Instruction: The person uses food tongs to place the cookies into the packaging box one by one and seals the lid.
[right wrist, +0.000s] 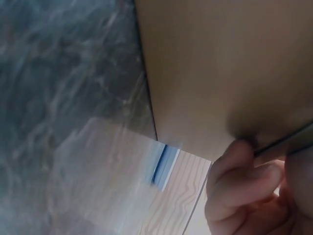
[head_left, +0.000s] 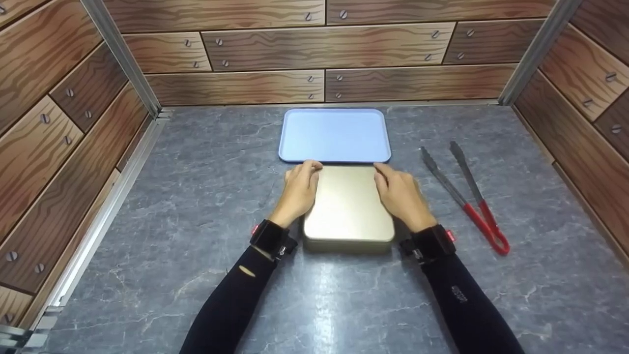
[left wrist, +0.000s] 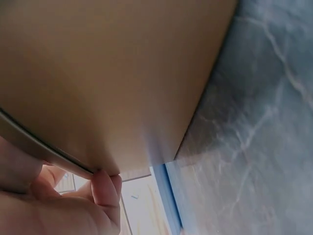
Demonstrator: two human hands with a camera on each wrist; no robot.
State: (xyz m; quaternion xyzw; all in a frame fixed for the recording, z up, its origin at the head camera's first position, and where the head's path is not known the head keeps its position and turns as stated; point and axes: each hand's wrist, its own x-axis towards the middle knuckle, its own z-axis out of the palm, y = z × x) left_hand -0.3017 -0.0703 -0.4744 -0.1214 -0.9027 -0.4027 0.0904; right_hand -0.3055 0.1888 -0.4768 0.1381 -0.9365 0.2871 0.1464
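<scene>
A gold rectangular tin [head_left: 350, 206] with its lid on sits on the grey table between both hands. My left hand [head_left: 299, 189] grips the lid at its far left corner. In the left wrist view, curled fingertips [left wrist: 105, 188] catch under the lid's rim [left wrist: 49, 152]. At the far right corner, my right hand [head_left: 402, 194] grips the lid likewise. Its fingertips [right wrist: 239, 152] press at the lid's lower edge in the right wrist view. The lid looks level in the head view; what the tin contains is hidden.
A light blue tray [head_left: 335, 135] lies just beyond the tin. To the right of the right hand rest metal tongs with red handles [head_left: 484, 226], their arms spread. Wood-patterned walls [head_left: 324, 49] bound the table at the back and both sides.
</scene>
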